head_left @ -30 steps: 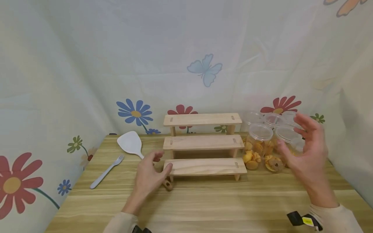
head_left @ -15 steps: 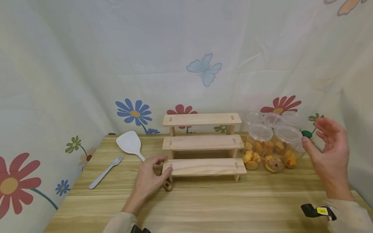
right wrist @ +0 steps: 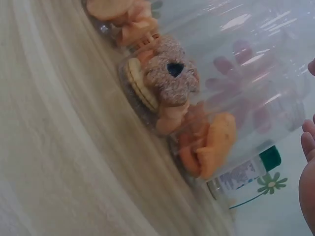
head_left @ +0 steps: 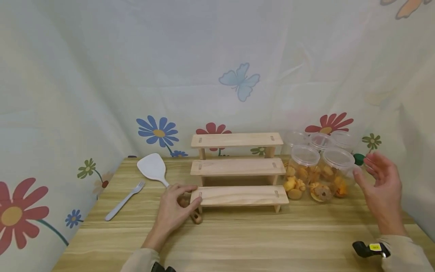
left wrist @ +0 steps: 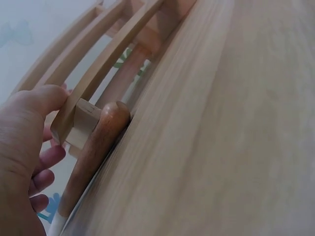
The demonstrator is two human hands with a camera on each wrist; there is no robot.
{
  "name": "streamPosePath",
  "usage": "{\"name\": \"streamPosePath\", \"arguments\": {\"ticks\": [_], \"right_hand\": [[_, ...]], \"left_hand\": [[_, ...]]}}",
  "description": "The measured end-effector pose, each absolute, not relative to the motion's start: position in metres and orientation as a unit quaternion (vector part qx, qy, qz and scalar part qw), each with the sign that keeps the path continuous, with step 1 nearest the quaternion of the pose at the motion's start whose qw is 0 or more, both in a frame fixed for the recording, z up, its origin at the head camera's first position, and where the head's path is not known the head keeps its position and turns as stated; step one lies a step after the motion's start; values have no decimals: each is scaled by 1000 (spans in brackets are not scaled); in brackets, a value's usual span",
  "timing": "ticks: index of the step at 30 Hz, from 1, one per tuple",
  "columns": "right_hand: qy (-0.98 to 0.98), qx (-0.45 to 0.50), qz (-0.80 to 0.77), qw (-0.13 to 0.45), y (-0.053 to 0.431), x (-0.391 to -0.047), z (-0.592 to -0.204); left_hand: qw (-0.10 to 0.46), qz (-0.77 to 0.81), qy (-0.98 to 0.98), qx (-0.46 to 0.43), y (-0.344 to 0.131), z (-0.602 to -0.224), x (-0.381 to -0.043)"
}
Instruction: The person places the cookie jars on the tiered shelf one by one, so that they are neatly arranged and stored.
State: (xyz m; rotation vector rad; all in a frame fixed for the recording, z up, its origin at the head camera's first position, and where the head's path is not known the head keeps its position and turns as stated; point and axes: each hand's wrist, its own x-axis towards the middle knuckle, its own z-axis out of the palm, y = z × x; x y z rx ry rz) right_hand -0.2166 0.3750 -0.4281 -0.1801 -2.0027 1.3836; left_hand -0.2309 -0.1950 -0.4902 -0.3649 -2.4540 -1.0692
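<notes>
A three-step wooden display stand (head_left: 239,195) stands mid-table. My left hand (head_left: 173,206) pinches the left end of its lowest board, thumb and fingertips at the board's corners, as the left wrist view's front board (left wrist: 106,64) shows. Under that hand lies a white spatula (head_left: 151,167), its brown wooden handle (left wrist: 93,152) running beside the stand's leg. Several clear lidded jars (head_left: 304,170) of cookies stand right of the stand. My right hand (head_left: 382,192) hovers just right of them, fingers loosely bent, holding nothing. A sugar-dusted cookie (right wrist: 172,71) shows through one jar in the right wrist view.
A pale fork (head_left: 125,201) lies at the left of the wood-grain table (head_left: 244,241). Behind the jars is a small green-capped bottle (right wrist: 246,172). A flower-printed curtain (head_left: 170,75) hangs around the back and sides.
My right hand has moved right, away from in front of the jars, then slightly down. My left hand has closed in on the lowest board's end. Stand and jars have not visibly moved.
</notes>
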Motion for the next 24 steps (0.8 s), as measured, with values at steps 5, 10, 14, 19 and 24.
{"name": "streamPosePath", "arguments": {"ticks": [5,10,14,19,24], "right_hand": [[-762,-58,539,355,379,-220,-438],[-750,-51,559,351,380,-224,-444],[-761,-56,559,324,382,-227,-451],[-801,-55,519,291,386,-226,-464],[-816,-42,511,267,391,-226,-473]], "left_hand": [[223,-399,-878,-142,-196,-494,-230],[223,-412,-872,-144,-197,-497,-230],[219,-419,-870,-139,-198,-498,-230],[215,-422,-871,-132,-197,-500,-229],[221,-421,-869,-137,-197,-500,-229]]}}
